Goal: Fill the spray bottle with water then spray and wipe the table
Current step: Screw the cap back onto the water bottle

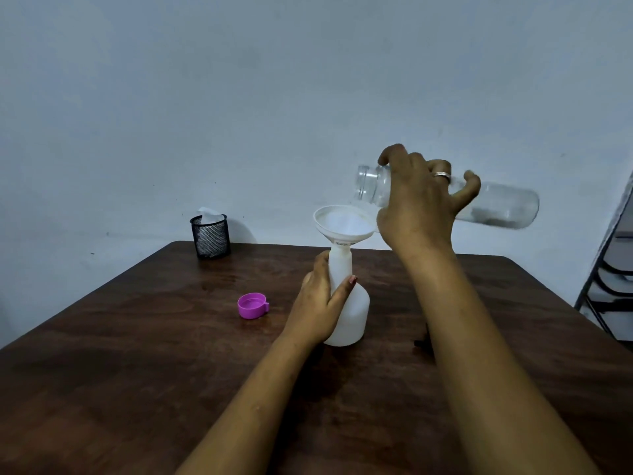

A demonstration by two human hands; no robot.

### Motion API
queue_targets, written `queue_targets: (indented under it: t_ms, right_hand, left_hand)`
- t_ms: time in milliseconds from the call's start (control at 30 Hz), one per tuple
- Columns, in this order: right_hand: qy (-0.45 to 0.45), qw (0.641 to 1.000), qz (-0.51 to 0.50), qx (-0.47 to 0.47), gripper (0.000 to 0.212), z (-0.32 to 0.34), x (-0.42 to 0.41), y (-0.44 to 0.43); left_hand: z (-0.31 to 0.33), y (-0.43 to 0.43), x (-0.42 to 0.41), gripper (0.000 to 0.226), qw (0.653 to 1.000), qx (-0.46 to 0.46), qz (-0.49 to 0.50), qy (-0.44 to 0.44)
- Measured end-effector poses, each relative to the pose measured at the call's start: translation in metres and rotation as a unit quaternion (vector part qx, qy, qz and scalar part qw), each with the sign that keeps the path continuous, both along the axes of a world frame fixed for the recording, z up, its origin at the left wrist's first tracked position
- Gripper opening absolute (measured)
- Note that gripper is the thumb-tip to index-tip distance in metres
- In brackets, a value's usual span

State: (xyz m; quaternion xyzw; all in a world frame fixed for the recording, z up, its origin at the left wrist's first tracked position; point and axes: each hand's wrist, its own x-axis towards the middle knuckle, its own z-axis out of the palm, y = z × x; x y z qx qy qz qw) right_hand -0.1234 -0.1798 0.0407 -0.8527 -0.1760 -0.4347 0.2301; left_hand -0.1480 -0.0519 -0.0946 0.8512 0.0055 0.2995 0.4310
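Observation:
A white spray bottle (pixel 352 313) without its head stands on the dark wooden table (pixel 137 354). A white funnel (pixel 344 225) sits in its neck. My left hand (pixel 320 303) grips the bottle's neck and shoulder. My right hand (pixel 418 204) holds a clear bottle (pixel 496 207) tipped almost level, its open mouth over the funnel's right rim. The clear bottle looks nearly empty. A pink cap (pixel 252 305) lies on the table to the left of the spray bottle.
A black mesh cup (pixel 209 240) holding white tissue stands at the table's far left edge. A small black object (pixel 423 341) lies partly hidden behind my right forearm. A metal rack (pixel 613 286) stands at the right, beyond the table.

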Motion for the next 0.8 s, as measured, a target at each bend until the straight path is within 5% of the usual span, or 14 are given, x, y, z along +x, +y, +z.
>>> queue_targets:
  t_ms: [267, 400, 467, 533, 600, 800]
  right_hand:
    - [0.078, 0.954, 0.134, 0.258, 0.065, 0.034, -0.02, -0.034]
    - [0.162, 0.833, 0.362, 0.385, 0.065, 0.053, -0.06, -0.032]
    - [0.211, 0.795, 0.419, 0.385, 0.059, 0.053, -0.073, -0.015]
    - [0.25, 0.77, 0.455, 0.37, 0.057, 0.047, -0.082, 0.009]
    - [0.277, 0.761, 0.475, 0.345, 0.061, 0.037, -0.088, 0.033]
    - [0.393, 0.684, 0.541, 0.293, 0.051, -0.003, -0.095, 0.097]
  left_hand:
    - [0.012, 0.016, -0.01, 0.065, 0.99, -0.018, -0.023, 0.136]
    - [0.034, 0.032, -0.039, 0.071, 0.992, -0.118, -0.012, 0.035]
    - [0.058, 0.034, -0.055, 0.064, 0.976, -0.216, -0.034, -0.013]
    - [0.077, 0.041, -0.073, 0.092, 0.953, -0.288, -0.094, -0.025]
    - [0.086, 0.051, -0.09, 0.112, 0.947, -0.285, -0.143, -0.041]
    - [0.081, 0.085, -0.116, 0.088, 0.966, -0.219, -0.118, -0.077]
